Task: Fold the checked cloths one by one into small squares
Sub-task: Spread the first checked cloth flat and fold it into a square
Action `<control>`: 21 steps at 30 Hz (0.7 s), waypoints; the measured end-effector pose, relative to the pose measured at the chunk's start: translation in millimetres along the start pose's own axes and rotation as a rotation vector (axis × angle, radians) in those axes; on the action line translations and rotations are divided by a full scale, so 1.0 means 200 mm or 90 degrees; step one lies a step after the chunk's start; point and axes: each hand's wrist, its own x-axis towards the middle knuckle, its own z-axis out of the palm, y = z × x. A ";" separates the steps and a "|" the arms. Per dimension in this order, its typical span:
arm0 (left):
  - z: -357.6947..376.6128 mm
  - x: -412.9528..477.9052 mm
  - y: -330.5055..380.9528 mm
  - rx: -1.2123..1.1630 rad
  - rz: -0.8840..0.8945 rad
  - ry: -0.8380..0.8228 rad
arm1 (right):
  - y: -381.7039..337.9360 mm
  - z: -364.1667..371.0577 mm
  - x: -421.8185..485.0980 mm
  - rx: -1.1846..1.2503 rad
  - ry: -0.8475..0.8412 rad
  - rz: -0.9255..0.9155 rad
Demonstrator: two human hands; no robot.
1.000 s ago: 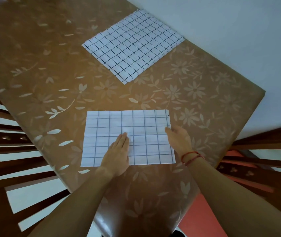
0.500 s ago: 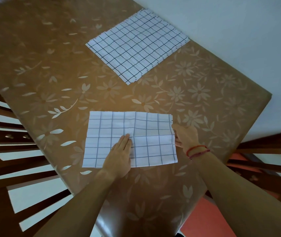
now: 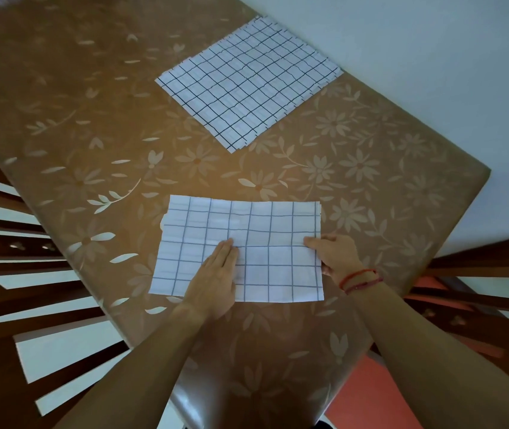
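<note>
Lower centre: left hand [image 3: 216, 274] lies flat, fingers straight, on a folded checked cloth [image 3: 274, 230]; right hand [image 3: 336, 255] pinches its right edge. Stacked checked cloths [image 3: 250, 78] lie upper centre.

Table [image 3: 370, 187]: two cloth items are laid on it. The near cloth [image 3: 256, 224] is spread flat close to the front edge. The stack of cloths [image 3: 247, 78] is set well behind it, slightly right, beside the wall [image 3: 432, 57]. The left hand [image 3: 216, 280] is laid flat on the near cloth's middle. Its right edge is pinched by the right hand [image 3: 336, 255]. The table is flanked by a left chair [image 3: 14, 243] and a right chair [image 3: 479, 264].
</note>
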 end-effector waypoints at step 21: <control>0.10 -0.28 0.08 0.016 -0.012 0.010 | 0.28 -0.01 -0.46 0.235 -0.225 0.209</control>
